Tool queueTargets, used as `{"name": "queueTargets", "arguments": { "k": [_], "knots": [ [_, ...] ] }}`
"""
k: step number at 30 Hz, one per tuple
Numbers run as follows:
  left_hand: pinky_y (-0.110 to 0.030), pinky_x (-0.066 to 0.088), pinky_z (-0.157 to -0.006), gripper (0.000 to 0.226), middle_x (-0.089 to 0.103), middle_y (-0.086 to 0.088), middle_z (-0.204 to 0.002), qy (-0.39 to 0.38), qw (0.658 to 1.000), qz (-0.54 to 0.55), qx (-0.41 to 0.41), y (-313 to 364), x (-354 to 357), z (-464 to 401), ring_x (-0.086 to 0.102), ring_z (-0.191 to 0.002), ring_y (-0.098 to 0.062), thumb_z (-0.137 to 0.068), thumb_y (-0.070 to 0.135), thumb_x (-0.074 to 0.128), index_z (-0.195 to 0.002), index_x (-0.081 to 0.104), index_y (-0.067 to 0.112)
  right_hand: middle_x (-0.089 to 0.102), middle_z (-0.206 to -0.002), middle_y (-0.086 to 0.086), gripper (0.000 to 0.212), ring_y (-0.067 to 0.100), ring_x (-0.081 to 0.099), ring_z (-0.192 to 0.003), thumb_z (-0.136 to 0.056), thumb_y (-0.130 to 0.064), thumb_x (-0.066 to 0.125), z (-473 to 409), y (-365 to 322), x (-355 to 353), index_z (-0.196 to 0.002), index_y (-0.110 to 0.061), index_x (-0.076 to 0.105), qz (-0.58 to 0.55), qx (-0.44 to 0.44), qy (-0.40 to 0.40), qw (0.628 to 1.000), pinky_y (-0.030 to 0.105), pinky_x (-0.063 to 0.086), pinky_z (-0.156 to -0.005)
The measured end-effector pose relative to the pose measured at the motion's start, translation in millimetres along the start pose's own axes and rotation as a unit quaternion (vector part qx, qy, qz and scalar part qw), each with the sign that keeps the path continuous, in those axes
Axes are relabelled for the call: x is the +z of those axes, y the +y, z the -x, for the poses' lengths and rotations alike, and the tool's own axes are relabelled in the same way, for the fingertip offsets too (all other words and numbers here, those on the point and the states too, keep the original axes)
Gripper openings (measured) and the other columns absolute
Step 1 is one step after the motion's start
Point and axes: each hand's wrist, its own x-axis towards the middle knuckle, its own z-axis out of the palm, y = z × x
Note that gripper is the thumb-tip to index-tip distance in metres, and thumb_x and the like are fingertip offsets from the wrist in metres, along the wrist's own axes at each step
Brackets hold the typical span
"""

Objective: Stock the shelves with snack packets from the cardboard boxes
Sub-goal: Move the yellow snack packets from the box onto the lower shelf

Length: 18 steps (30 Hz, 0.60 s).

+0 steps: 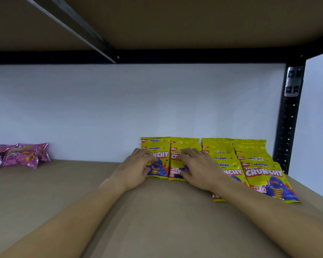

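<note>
Toward the back right of the shelf (82,192), both hands lie on yellow snack packets. The left hand (136,167) rests with curled fingers on the front packet of the leftmost row (158,155), its grip bent over the packet's face. The right hand (196,168) does the same on the second row (179,144) just beside it, fingers curled over the front packet. Whether either grip truly pinches the foil I cannot tell. Two more rows of yellow packets (265,174) stand overlapped to the right, reaching the black upright post (289,127) at the shelf's right edge. Against the white back wall (119,108), far left, lies a heap of pink packets (19,155).
</note>
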Motion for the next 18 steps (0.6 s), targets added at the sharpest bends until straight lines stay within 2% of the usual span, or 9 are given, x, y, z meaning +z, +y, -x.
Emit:
{"name": "queueTargets", "arguments": {
  "k": [3, 10, 15, 18],
  "knots": [
    [-0.035, 0.036, -0.108, 0.039, 0.046, 0.003, -0.142, 0.008, 1.000, -0.008, -0.012, 5, -11, 4, 0.033, -0.134, -0.016, -0.098, 0.022, 0.055, -0.137, 0.054, 0.027, 0.043, -0.148, -0.001, 0.050, 0.022, 0.040, -0.136, -0.096, -0.041, 0.054, -1, -6, -12, -0.143, -0.027, 0.047, -0.011, 0.015, -0.008, 1.000, 0.038, 0.033, -0.110],
    [-0.037, 0.038, -0.104, 0.036, 0.049, 0.003, -0.139, -0.004, 0.999, -0.007, -0.033, 22, -38, 19, 0.036, -0.130, -0.017, -0.098, 0.031, 0.052, -0.134, 0.056, 0.027, 0.053, -0.134, 0.004, 0.046, 0.027, 0.046, -0.129, -0.094, -0.040, 0.056, -1, -39, -33, -0.137, -0.026, 0.051, -0.055, 0.051, -0.051, 0.996, 0.042, 0.039, -0.105],
    [-0.036, 0.041, -0.099, 0.032, 0.056, 0.004, -0.125, -0.020, 0.999, 0.003, -0.043, 28, -67, 57, 0.042, -0.121, -0.018, -0.097, 0.031, 0.051, -0.128, 0.059, 0.030, 0.059, -0.127, 0.005, 0.041, 0.027, 0.054, -0.121, -0.090, -0.037, 0.058, 1, -77, -49, -0.130, -0.025, 0.057, -0.120, 0.056, -0.061, 0.989, 0.039, 0.046, -0.097],
    [-0.035, 0.040, -0.101, 0.032, 0.057, 0.003, -0.124, -0.008, 0.998, 0.017, -0.060, 22, -91, 91, 0.044, -0.120, -0.019, -0.096, 0.030, 0.055, -0.127, 0.060, 0.030, 0.062, -0.124, 0.006, 0.040, 0.027, 0.056, -0.118, -0.088, -0.037, 0.061, 1, -108, -60, -0.125, -0.023, 0.060, -0.148, 0.047, -0.050, 0.987, 0.040, 0.049, -0.094]
  ]
}}
